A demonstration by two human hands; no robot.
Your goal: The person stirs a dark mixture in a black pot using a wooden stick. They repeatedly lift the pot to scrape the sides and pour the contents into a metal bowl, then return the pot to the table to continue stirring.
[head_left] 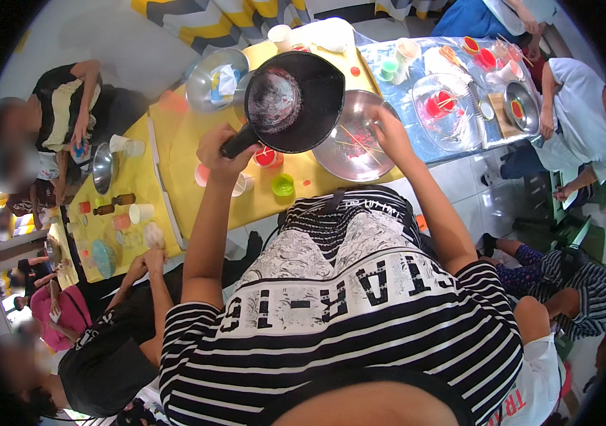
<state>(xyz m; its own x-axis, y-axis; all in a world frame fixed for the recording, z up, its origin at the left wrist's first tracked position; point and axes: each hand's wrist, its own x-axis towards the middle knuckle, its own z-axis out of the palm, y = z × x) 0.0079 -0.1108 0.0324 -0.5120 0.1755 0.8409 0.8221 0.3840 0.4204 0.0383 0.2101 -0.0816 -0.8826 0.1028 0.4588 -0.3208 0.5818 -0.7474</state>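
My left hand (pixel 223 150) is closed round the handle of a black saucepan (pixel 321 89), raised above the yellow-covered table. The pan is tipped so that its inside shows, with a pale whitish residue on the bottom. Beyond the pan's right side a wide metal bowl (pixel 331 157) holds thin wooden sticks (pixel 361 144) and reddish specks. Over that bowl's right side is my right hand (pixel 390 135); its fingers are blurred, and whether they hold anything cannot be made out. Below the pan stand a red-filled cup (pixel 267 157) and a small lime-green cup (pixel 282 185).
A second metal bowl (pixel 200 91) with a packet in it sits at the far left. On the right, a plastic-covered table (pixel 406 117) bears a clear tray (pixel 423 85), cups and a steel bowl (pixel 530 99). Several people stand or sit around both sides; another metal bowl (pixel 102 170) is leftward.
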